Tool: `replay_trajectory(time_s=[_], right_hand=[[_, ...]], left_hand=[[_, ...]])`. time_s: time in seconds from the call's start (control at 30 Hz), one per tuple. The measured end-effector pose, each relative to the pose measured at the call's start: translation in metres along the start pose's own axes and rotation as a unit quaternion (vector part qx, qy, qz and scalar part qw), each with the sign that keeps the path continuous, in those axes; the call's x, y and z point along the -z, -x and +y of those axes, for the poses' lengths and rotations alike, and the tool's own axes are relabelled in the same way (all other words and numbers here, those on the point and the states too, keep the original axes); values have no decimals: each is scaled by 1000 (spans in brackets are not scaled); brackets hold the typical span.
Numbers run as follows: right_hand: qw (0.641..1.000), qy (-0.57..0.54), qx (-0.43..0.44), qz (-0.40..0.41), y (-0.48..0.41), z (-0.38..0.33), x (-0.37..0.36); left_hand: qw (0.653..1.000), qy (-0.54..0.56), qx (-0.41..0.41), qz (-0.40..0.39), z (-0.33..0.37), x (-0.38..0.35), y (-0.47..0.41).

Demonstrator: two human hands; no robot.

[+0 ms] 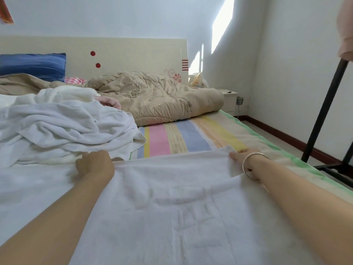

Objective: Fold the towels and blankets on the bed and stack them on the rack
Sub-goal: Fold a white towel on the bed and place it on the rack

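Observation:
A white towel (172, 203) lies spread flat on the bed in front of me, its far edge running between my two hands. My left hand (95, 165) grips the towel's far left corner with curled fingers. My right hand (242, 155), with a silver bangle on the wrist, pinches the far right corner. A heap of crumpled white towels (63, 127) lies on the left of the bed behind my left hand. The black metal rack (324, 111) stands to the right of the bed, only its leg and base visible.
A beige quilt (156, 96) is bunched at the head of the bed by the cream headboard (133, 54). A blue pillow (34, 66) leans at far left. The striped bedsheet (181, 138) shows beyond the towel. A white nightstand (229, 100) sits in the corner.

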State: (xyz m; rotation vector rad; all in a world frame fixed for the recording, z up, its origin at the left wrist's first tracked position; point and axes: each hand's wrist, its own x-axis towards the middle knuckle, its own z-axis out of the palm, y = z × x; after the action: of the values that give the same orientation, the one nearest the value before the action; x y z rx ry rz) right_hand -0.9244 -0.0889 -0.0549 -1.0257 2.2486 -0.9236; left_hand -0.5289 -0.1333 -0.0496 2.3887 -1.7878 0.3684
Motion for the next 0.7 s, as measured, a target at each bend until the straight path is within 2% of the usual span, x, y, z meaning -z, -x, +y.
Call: replay_trajectory(time_s=[0.1, 0.27, 0.4, 0.5, 0.6, 0.7], right_hand=[[1000, -4, -1, -1, -6, -5, -9], [992, -72, -39, -92, -5, -17, -9], [988, -54, -50, -136, -5, -24, -10], [987, -19, -66, -148, -7, -25, -5], [986, -22, -68, -150, -10, -28, -2], [994, 7, -56, -97, -21, -27, -12]], left_hand=[[999, 15, -13, 30, 4, -28, 4], [990, 109, -21, 89, -1, -45, 3], [972, 193, -41, 128, 1, -47, 8], [971, 205, -61, 104, -1, -45, 6], [959, 279, -30, 35, -5, -44, 1], [952, 304, -11, 17, -5, -46, -6]])
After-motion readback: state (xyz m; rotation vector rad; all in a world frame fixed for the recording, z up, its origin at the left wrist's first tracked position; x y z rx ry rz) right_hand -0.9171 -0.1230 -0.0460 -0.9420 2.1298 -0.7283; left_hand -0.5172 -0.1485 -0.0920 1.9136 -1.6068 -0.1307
